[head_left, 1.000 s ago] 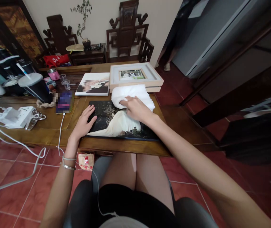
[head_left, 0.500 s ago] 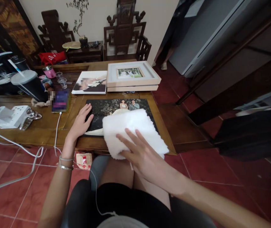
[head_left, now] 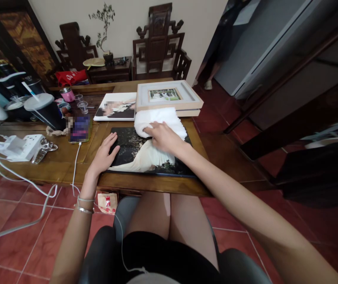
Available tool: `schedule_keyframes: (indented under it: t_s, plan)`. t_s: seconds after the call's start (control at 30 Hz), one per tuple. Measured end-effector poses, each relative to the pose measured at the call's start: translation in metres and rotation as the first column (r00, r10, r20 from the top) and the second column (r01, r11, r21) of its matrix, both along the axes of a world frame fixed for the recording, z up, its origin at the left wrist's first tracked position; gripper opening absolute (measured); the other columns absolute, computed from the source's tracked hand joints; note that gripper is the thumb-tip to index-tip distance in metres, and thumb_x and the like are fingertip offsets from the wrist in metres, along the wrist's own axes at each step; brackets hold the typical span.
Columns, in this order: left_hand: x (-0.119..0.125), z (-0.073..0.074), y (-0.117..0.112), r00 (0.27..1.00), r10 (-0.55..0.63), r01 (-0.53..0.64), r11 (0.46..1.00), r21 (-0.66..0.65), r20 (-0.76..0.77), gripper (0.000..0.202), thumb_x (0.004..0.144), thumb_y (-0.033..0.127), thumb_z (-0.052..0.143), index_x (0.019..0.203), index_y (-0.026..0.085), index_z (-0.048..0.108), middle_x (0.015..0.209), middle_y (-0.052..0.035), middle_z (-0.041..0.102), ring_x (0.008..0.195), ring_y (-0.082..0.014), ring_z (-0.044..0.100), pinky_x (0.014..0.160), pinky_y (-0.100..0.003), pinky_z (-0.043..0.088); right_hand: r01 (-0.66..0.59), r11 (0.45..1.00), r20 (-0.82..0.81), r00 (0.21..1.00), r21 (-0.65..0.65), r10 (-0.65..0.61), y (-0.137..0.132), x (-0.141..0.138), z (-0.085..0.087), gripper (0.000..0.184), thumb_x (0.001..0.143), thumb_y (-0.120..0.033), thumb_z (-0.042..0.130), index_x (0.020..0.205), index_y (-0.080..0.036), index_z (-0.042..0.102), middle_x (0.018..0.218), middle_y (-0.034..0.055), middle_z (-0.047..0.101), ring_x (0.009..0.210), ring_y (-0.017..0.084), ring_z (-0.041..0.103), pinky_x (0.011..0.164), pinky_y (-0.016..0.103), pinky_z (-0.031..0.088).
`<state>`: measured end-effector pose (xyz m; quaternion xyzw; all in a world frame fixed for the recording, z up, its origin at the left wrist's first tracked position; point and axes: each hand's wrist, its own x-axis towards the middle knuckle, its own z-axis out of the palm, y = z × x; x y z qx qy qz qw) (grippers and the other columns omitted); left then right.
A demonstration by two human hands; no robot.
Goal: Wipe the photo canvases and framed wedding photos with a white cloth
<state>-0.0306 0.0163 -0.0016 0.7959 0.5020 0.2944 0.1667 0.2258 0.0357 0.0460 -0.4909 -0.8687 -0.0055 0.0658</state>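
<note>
A dark photo print lies flat near the front edge of a low wooden table. My left hand rests flat on the print's left edge, fingers spread, holding it down. My right hand presses a white fluffy cloth onto the far part of the print, fingers laid over the cloth. The cloth covers the upper part of the picture.
Behind the print lie a second photo print and a white framed picture. To the left are a phone on a cable, a white power strip, cups and a lidded drink. Carved wooden chairs stand against the wall.
My right hand has swept the cloth from the near edge of the print back up to its far part. My left hand has stayed on the print's left edge.
</note>
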Motion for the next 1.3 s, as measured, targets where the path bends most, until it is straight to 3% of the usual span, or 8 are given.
schedule_keyframes:
  t_s: [0.1, 0.23, 0.4, 0.53, 0.77, 0.9, 1.03, 1.3]
  plan:
    - [0.0, 0.0, 0.0, 1.0, 0.002, -0.002, 1.0, -0.004, -0.002, 0.055, 0.097, 0.042, 0.044, 0.143, 0.012, 0.049, 0.154, -0.0159, 0.042, 0.146, -0.024, 0.034, 0.122, -0.044, 0.023, -0.037, 0.999, -0.001, 0.999, 0.023, 0.037, -0.026, -0.003, -0.013, 0.055, 0.074, 0.001, 0.047, 0.124, -0.017, 0.061, 0.131, 0.0166, 0.058, 0.123, 0.037, 0.048, 0.101, 0.056, 0.036]
    - [0.0, 0.0, 0.0, 1.0, 0.004, -0.004, 1.0, 0.001, -0.018, 0.054, 0.097, 0.042, 0.044, 0.142, 0.014, 0.049, 0.154, -0.0144, 0.042, 0.146, -0.0237, 0.034, 0.121, -0.045, 0.024, -0.111, 0.991, -0.029, 0.993, 0.081, 0.113, -0.092, -0.005, -0.031, 0.043, 0.076, -0.007, 0.057, 0.113, -0.026, 0.068, 0.141, 0.0109, 0.054, 0.133, 0.04, 0.041, 0.108, 0.063, 0.031]
    - [0.002, 0.003, -0.001, 1.0, 0.008, -0.008, 1.0, -0.003, -0.023, 0.052, 0.097, 0.041, 0.043, 0.143, 0.016, 0.049, 0.155, -0.0133, 0.041, 0.146, -0.0227, 0.034, 0.121, -0.046, 0.024, -0.222, 0.968, -0.039, 0.973, 0.117, 0.228, -0.151, -0.008, -0.025, 0.031, 0.078, -0.012, 0.063, 0.105, -0.025, 0.071, 0.143, 0.0116, 0.052, 0.135, 0.045, 0.039, 0.107, 0.066, 0.033]
    - [0.002, 0.001, 0.0, 1.0, 0.009, -0.01, 1.0, -0.014, -0.019, 0.053, 0.097, 0.041, 0.043, 0.143, 0.016, 0.049, 0.155, -0.0134, 0.041, 0.147, -0.024, 0.033, 0.122, -0.046, 0.023, -0.239, 0.97, -0.005, 0.971, 0.052, 0.239, -0.132, -0.015, -0.012, 0.038, 0.078, -0.005, 0.059, 0.109, -0.024, 0.07, 0.142, 0.0122, 0.054, 0.134, 0.041, 0.041, 0.108, 0.062, 0.034]
    - [0.0, -0.003, 0.001, 1.0, -0.001, 0.001, 1.0, -0.018, 0.0, 0.056, 0.097, 0.042, 0.043, 0.144, 0.012, 0.047, 0.155, -0.0154, 0.04, 0.147, -0.0225, 0.031, 0.122, -0.044, 0.022, -0.095, 0.995, 0.023, 0.995, 0.009, 0.095, -0.029, -0.022, -0.005, 0.054, 0.079, 0.003, 0.044, 0.127, -0.016, 0.061, 0.14, 0.0161, 0.055, 0.13, 0.035, 0.044, 0.104, 0.054, 0.034]
    - [0.0, -0.001, 0.0, 1.0, -0.007, 0.007, 1.0, -0.011, 0.003, 0.055, 0.097, 0.042, 0.043, 0.143, 0.012, 0.048, 0.154, -0.0153, 0.041, 0.147, -0.0228, 0.033, 0.122, -0.045, 0.023, -0.02, 1.0, 0.022, 1.0, 0.007, 0.02, 0.002, -0.022, 0.0, 0.059, 0.079, 0.004, 0.038, 0.133, -0.013, 0.055, 0.128, 0.0186, 0.06, 0.121, 0.034, 0.049, 0.099, 0.052, 0.037]
    - [0.0, 0.0, 0.0, 1.0, 0.001, -0.001, 1.0, -0.019, 0.0, 0.055, 0.096, 0.043, 0.043, 0.144, 0.014, 0.048, 0.155, -0.0142, 0.041, 0.147, -0.0232, 0.032, 0.122, -0.045, 0.022, -0.034, 0.999, 0.021, 0.999, 0.013, 0.034, -0.021, -0.024, -0.004, 0.054, 0.079, 0.001, 0.045, 0.128, -0.017, 0.06, 0.135, 0.0169, 0.057, 0.126, 0.037, 0.046, 0.102, 0.056, 0.035]
    - [0.001, 0.002, -0.001, 1.0, 0.007, -0.007, 1.0, -0.014, -0.013, 0.053, 0.096, 0.041, 0.043, 0.143, 0.018, 0.049, 0.155, -0.0123, 0.042, 0.147, -0.0231, 0.033, 0.121, -0.047, 0.023, -0.142, 0.981, -0.016, 0.989, 0.129, 0.145, -0.141, -0.033, -0.02, 0.026, 0.088, -0.013, 0.056, 0.102, -0.026, 0.073, 0.14, 0.0101, 0.057, 0.131, 0.042, 0.046, 0.105, 0.065, 0.036]
